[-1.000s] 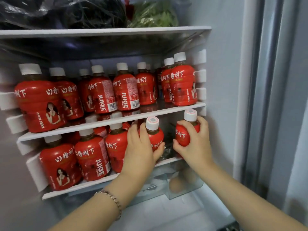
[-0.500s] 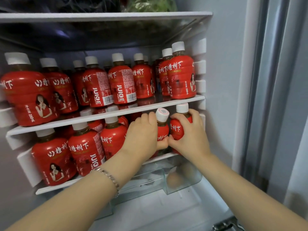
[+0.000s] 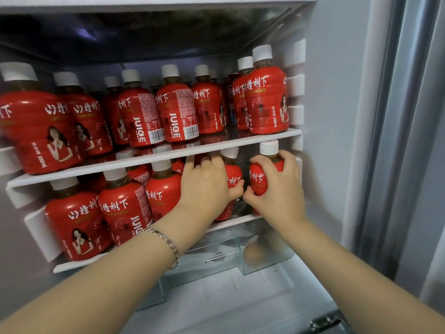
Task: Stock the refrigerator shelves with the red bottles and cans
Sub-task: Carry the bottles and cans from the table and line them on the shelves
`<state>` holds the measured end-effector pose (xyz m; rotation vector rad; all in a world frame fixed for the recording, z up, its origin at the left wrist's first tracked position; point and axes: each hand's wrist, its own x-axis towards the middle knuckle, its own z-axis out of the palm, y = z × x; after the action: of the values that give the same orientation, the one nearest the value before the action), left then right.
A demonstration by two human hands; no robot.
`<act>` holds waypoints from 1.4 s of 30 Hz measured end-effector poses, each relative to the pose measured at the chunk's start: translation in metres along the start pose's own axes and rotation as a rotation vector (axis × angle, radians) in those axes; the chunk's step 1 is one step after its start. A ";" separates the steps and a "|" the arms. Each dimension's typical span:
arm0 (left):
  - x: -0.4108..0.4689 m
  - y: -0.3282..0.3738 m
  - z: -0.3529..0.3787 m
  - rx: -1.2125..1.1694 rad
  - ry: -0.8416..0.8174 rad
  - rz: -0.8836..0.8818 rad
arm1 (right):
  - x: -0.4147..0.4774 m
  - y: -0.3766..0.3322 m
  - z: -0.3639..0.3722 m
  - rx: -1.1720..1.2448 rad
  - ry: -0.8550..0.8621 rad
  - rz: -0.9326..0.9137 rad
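Head view: left bottle (image 3: pixel 234 178) & right bottle (image 3: pixel 257 182) stand at right end of lower shelf (image 3: pixel 81 262), caps just under upper shelf (image 3: pixel 144 160). Left hand (image 3: pixel 207 189) curls round one, right hand (image 3: pixel 279 196) round other. Risk: tight row, so a shove cd topple neighbour bottles (image 3: pixel 163 194) or clip a cap.

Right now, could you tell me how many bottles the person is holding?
2. The left hand grips the inner bottle; the right hand grips the outer bottle, both at the lower shelf.
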<state>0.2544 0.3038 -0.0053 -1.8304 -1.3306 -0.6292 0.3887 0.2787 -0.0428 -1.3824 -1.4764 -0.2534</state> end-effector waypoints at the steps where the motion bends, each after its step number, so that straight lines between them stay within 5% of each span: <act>1: -0.002 0.000 0.003 -0.003 0.064 -0.029 | 0.002 0.000 0.001 -0.003 -0.018 0.005; 7: -0.010 -0.008 0.014 0.043 0.027 -0.122 | 0.008 -0.002 0.007 -0.014 -0.096 0.032; 12: -0.010 -0.004 0.005 0.090 -0.237 -0.152 | 0.010 0.000 0.012 0.074 -0.201 0.026; 15: -0.029 -0.012 0.005 0.075 -0.036 -0.051 | 0.004 0.004 0.012 0.173 -0.289 0.018; 18: -0.042 -0.023 0.025 -0.012 0.255 0.276 | 0.006 0.007 0.013 0.221 -0.321 0.005; 20: -0.040 -0.030 0.027 0.006 0.217 0.373 | 0.006 0.007 0.015 0.311 -0.326 0.071; 25: -0.043 -0.030 0.024 0.086 0.022 0.240 | 0.021 0.007 0.030 0.340 -0.357 0.290; 32: -0.047 -0.029 0.036 0.075 0.166 0.220 | 0.055 -0.013 0.065 0.195 -0.554 0.275; 38: -0.050 -0.028 0.037 0.087 0.172 0.159 | 0.046 -0.024 0.056 0.631 -0.786 0.318; 42: -0.054 -0.037 0.034 0.073 0.212 0.152 | 0.042 -0.028 0.061 0.631 -0.868 0.189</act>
<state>0.2003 0.3066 -0.0547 -1.7349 -1.0515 -0.6642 0.3424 0.3405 -0.0232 -1.1147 -1.8513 0.9720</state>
